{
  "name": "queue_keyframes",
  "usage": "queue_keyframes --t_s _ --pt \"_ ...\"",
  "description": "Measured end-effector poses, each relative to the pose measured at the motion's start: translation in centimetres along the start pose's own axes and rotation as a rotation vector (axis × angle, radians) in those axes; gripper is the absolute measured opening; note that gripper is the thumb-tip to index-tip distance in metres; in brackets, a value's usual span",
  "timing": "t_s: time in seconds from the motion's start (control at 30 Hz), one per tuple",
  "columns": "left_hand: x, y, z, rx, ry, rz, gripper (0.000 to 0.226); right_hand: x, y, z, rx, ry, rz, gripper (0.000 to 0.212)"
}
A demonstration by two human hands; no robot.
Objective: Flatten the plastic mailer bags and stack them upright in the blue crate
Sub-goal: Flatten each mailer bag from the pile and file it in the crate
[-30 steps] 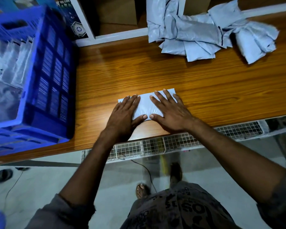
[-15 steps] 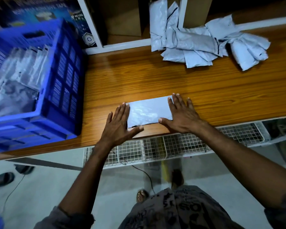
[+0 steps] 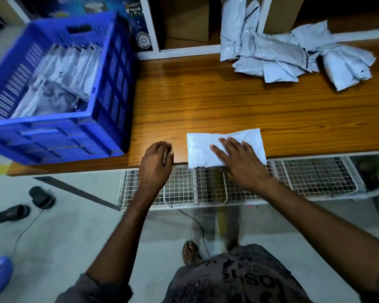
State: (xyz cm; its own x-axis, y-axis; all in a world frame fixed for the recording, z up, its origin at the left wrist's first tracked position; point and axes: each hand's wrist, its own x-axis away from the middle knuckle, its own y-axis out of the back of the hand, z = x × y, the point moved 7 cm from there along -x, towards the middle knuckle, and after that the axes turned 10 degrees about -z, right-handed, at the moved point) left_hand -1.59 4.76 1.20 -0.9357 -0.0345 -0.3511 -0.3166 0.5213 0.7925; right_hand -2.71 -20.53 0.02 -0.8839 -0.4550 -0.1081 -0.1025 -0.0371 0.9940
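Observation:
A flattened white mailer bag lies at the front edge of the wooden table, its near edge slightly over the rim. My right hand lies flat on its right half, fingers straight. My left hand is off the bag, just left of it at the table edge, fingers loosely curled and holding nothing. The blue crate stands on the table's left end with several mailer bags standing upright inside. A heap of crumpled mailer bags lies at the back right.
White shelving with cardboard boxes runs behind the table. A wire mesh rack hangs below the table's front edge. Sandals and a cable lie on the floor to the left.
My left hand slid off the bag to the left and curled its fingers. My right hand stayed pressing the bag, which has shifted toward the table's front edge. The camera view moved right.

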Motion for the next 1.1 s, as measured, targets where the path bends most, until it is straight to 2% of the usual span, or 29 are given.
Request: queue_keyframes --t_s 0.13,0.4,0.53,0.7,0.8,0.93,1.0,1.1 --pt "0.6 3.5 -1.0 0.007 0.111 -0.187 0.025 2.0 2.3 2.2 -0.051 0.082 -0.103 0.085" --pt "1.3 13.6 -3.5 -0.04 0.137 -0.647 0.018 -0.8 12.3 6.8 -0.221 0.176 -0.461 0.076" --pt "0.5 18.0 -2.4 -0.061 0.133 -0.761 0.017 -4.0 16.4 9.6 -0.333 0.168 -0.557 0.069" --pt "-1.4 23.3 2.4 -0.122 0.155 -0.859 0.013 -10.1 21.2 15.4 -0.401 0.226 -0.647 0.063" --pt "-3.2 26.1 6.2 -0.161 0.142 -0.861 0.016 -15.2 23.0 18.9 -0.512 0.187 -0.577 0.062" --pt "-6.0 30.5 13.7 -0.198 0.224 -0.811 0.02 -23.6 25.0 24.9 -0.502 0.207 -0.498 0.046" --pt "-7.8 31.8 17.6 -0.234 0.29 -0.697 0.021 -27.6 25.0 27.4 -0.497 0.186 -0.416 0.036" --pt "-11.0 32.3 22.0 -0.294 0.32 -0.435 0.028 -32.9 23.1 30.2 -0.448 0.081 -0.175 0.029"
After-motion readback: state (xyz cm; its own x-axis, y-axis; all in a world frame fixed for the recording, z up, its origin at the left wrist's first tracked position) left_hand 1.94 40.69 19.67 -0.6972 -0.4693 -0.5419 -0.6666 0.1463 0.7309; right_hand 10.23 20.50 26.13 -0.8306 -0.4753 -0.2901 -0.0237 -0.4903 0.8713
